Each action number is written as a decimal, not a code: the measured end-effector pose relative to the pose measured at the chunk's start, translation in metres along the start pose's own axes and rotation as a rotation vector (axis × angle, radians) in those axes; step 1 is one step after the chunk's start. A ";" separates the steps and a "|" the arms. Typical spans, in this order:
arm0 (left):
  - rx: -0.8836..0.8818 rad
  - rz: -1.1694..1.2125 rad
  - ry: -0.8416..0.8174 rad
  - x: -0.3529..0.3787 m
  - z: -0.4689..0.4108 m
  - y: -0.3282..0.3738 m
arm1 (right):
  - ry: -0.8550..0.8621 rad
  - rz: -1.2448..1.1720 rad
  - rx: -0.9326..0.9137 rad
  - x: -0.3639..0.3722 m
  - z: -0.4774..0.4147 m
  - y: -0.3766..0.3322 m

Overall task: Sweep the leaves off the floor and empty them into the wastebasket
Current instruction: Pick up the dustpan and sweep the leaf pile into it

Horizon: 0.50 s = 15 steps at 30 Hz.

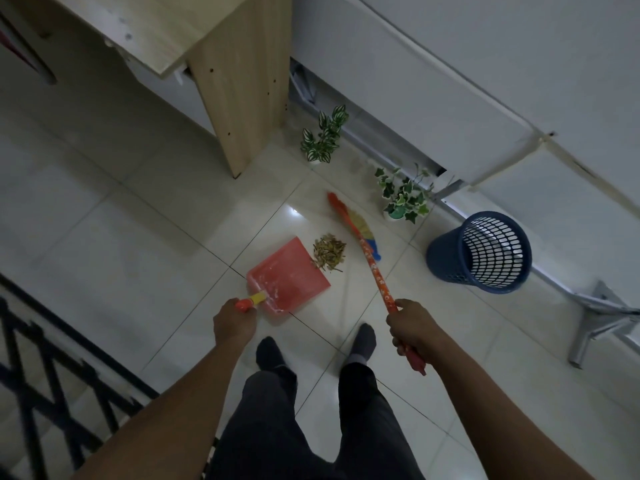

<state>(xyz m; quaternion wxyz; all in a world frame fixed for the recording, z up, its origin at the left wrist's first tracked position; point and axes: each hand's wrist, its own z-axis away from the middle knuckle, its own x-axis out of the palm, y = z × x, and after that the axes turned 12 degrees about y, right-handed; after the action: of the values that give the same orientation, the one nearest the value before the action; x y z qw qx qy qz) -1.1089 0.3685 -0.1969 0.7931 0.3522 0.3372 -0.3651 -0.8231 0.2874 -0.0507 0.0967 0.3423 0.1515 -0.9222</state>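
Observation:
A small heap of dry brown leaves (pixel 329 251) lies on the white tiled floor. A red dustpan (pixel 287 276) rests flat on the floor with its front edge just left of the heap; my left hand (pixel 234 321) grips its orange and yellow handle. My right hand (pixel 412 327) holds the red patterned stick of a broom (pixel 367 252), whose straw head sits on the floor just right of the leaves. A blue mesh wastebasket (pixel 485 252) stands upright to the right, apart from the broom.
Two small potted plants (pixel 323 136) (pixel 405 197) stand by the white wall. A wooden desk leg (pixel 239 98) comes down behind the dustpan. A metal bracket (pixel 599 320) lies at the right. A dark railing (pixel 52 375) runs along the lower left. My feet (pixel 363 341) stand behind the dustpan.

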 end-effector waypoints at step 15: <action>-0.103 0.105 -0.144 0.009 0.000 -0.015 | -0.112 0.220 -0.059 0.030 0.039 0.004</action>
<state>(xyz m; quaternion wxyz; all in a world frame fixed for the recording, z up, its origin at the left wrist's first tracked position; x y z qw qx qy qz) -1.1165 0.3585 -0.2087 0.8504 0.3012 0.2785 -0.3295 -0.8679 0.2676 -0.0431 0.2157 0.3021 0.1344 -0.9188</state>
